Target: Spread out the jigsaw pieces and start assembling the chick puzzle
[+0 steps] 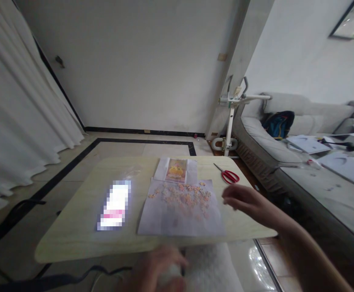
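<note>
A small light wooden table (73,219) stands in front of me. On it lies a pale sheet (181,217) strewn with several small pink and orange puzzle pieces (184,194). Behind the sheet is a picture card of a yellow figure (176,170). My right hand (245,202) hovers over the table's right side, just beside the sheet, fingers loosely curled, holding nothing that I can see. My left hand (158,269) is blurred below the table's near edge, resting against something white and fluffy (209,267); its grip cannot be made out.
Red-handled scissors (228,175) lie at the table's far right. A pixelated rectangle (115,205) sits left of the sheet. A grey sofa (274,142) with a blue bag (279,123) and papers is to the right, an exercise machine (232,117) behind, curtains (15,121) at left.
</note>
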The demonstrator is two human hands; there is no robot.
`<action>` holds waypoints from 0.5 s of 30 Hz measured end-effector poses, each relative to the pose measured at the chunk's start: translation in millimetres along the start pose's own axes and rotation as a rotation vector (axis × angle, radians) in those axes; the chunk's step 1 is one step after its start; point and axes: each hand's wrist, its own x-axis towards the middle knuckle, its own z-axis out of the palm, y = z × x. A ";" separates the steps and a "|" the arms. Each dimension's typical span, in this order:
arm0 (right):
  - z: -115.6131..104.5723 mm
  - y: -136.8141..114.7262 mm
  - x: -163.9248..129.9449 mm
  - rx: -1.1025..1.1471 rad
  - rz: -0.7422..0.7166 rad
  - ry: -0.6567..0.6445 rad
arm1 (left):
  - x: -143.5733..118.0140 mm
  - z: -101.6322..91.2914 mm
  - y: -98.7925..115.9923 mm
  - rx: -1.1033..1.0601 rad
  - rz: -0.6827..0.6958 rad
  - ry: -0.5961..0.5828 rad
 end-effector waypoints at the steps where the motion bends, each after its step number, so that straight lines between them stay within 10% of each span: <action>1: 6.2 -1.9 16.2 -0.027 0.016 -0.051 | 15.5 8.0 -1.9 -0.004 0.016 0.001; 7: 70.4 -0.7 100.1 -0.183 0.175 -0.013 | 58.1 51.2 -34.8 0.164 0.027 0.033; 15: 106.4 9.6 123.2 -0.099 0.219 0.026 | 42.2 60.3 -60.5 0.287 0.032 0.013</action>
